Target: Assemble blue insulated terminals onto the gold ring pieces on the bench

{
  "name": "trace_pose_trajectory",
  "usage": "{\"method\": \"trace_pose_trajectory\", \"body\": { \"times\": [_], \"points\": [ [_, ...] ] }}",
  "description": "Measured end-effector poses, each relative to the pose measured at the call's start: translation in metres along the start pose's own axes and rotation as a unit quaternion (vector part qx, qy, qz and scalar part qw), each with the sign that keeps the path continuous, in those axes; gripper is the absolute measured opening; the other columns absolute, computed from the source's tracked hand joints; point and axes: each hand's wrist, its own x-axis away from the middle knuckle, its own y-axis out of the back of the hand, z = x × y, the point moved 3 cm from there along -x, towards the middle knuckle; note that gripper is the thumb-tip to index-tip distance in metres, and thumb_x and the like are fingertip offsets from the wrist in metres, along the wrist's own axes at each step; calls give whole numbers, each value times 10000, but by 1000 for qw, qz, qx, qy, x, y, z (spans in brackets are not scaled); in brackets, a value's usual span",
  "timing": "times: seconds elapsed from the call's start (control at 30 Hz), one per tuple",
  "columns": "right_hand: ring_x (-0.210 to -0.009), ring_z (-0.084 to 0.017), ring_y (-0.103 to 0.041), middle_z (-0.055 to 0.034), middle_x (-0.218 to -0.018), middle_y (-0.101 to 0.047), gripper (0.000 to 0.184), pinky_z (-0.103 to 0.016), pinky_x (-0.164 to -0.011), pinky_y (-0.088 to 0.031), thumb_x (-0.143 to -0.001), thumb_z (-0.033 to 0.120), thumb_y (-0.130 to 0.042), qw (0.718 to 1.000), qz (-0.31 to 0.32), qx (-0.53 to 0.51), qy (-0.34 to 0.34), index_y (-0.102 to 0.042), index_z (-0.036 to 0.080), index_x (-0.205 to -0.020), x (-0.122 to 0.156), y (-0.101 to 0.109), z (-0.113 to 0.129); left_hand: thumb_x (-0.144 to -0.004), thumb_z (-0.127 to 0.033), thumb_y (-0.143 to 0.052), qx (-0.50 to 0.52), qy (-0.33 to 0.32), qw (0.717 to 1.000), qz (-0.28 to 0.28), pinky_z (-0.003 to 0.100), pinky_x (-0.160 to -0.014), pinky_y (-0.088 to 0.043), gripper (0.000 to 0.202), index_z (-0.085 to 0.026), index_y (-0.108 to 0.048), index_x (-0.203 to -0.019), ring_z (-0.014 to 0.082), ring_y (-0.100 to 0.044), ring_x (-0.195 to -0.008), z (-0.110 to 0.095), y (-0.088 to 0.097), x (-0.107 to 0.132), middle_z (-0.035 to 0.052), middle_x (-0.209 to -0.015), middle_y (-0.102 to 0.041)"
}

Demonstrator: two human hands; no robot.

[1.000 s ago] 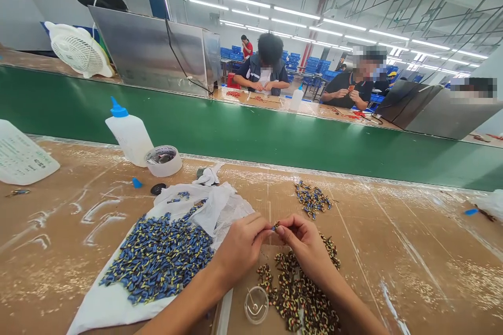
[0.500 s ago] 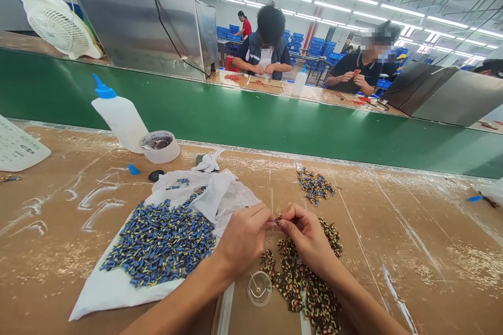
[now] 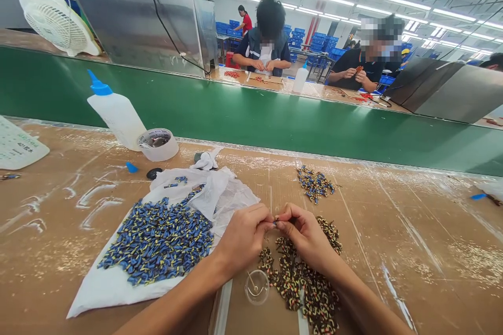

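Observation:
My left hand [image 3: 243, 238] and my right hand [image 3: 306, 235] meet fingertip to fingertip above the table, both pinched on one small part [image 3: 275, 221] that is too tiny to make out. Under my right hand lies a pile of dark brown-and-yellow parts [image 3: 302, 288]. Left of my left hand a white plastic bag [image 3: 118, 288] carries a heap of blue-and-yellow parts [image 3: 157, 241]. A smaller heap of blue parts [image 3: 314, 184] lies beyond my hands. A small clear round lid [image 3: 257, 287] sits between my forearms.
A squeeze bottle with a blue cap [image 3: 116, 112], a tape roll [image 3: 158, 145], a blue cap [image 3: 131, 167] and a crumpled cloth [image 3: 207, 159] stand at the back left. A green conveyor belt [image 3: 251, 120] runs behind the table; other people work across it. A white fan [image 3: 55, 21] stands far left.
The camera has tipped down slightly, so everything sits a little higher in view. My hands stay pinched together on the small part with only slight finger movement.

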Motion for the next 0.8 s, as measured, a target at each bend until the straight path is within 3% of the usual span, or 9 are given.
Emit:
{"method": "trace_pose_trajectory", "body": {
  "times": [0.3,0.57,0.8],
  "points": [
    [-725,-166,-568,-28,-799,-651,175,-279,-659,-442,-830,354,-610,998,-48,-31,-38,-639,181,-834,-2,3,-2,-922,-225,-476,14,-22,999,33,274,-655,-372,182,-183,-641,-857,161,-534,-741,2,7,-6,14,-775,-623],
    [-694,-172,-579,-19,-753,-649,147,-264,-624,-441,-834,331,-613,996,-90,-6,-24,-642,190,-808,-1,-3,-9,-941,-221,-416,-39,-20,996,77,262,-628,-350,260,-174,-569,-735,162,-525,-699,13,3,-7,11,-719,-595],
    [-706,-171,-587,-18,-748,-649,104,-254,-634,-431,-795,292,-650,995,-98,-19,-22,-646,188,-804,-10,-6,-13,-950,-296,-384,-19,-8,997,72,270,-670,-370,299,-201,-583,-748,196,-561,-753,20,4,-7,29,-766,-632]
  ]
}}
